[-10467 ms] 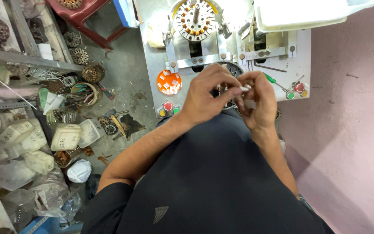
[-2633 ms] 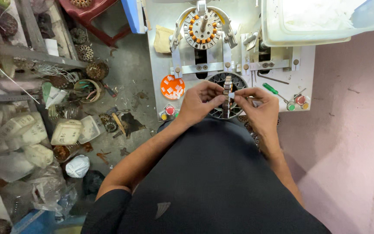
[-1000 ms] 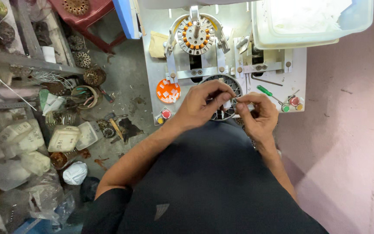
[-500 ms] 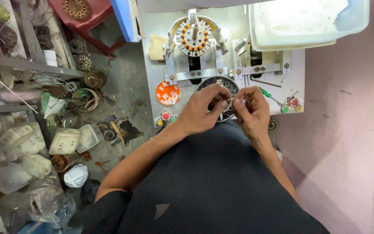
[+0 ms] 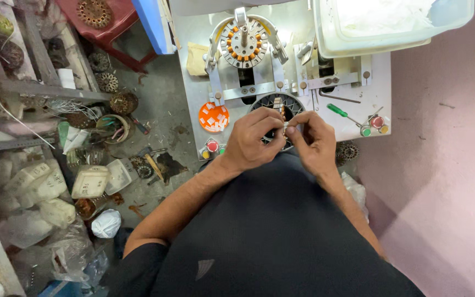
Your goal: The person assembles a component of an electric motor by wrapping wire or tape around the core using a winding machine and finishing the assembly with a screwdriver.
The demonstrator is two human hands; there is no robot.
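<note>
My left hand [image 5: 257,140] and my right hand [image 5: 313,140] meet fingertip to fingertip over a dark round stator core [image 5: 283,105] set in the white machine table [image 5: 193,104]. Both pinch a small white slip [image 5: 285,125] at the core's near rim. What lies under the fingers is hidden. Behind the core stands a round winding head with orange-tipped poles [image 5: 243,41]. An orange dish of small white pieces [image 5: 214,116] sits left of my left hand.
A green-handled screwdriver [image 5: 341,113] and coloured push buttons [image 5: 374,124] lie right of the core. A translucent plastic bin [image 5: 386,25] sits at the back right. Cluttered floor with stators, plastic containers [image 5: 92,181] and shelving on the left; pink wall on the right.
Over the last second both hands stay pinched together at the core's near edge, shifting only slightly. Ten seconds ago they were held higher, above the core.
</note>
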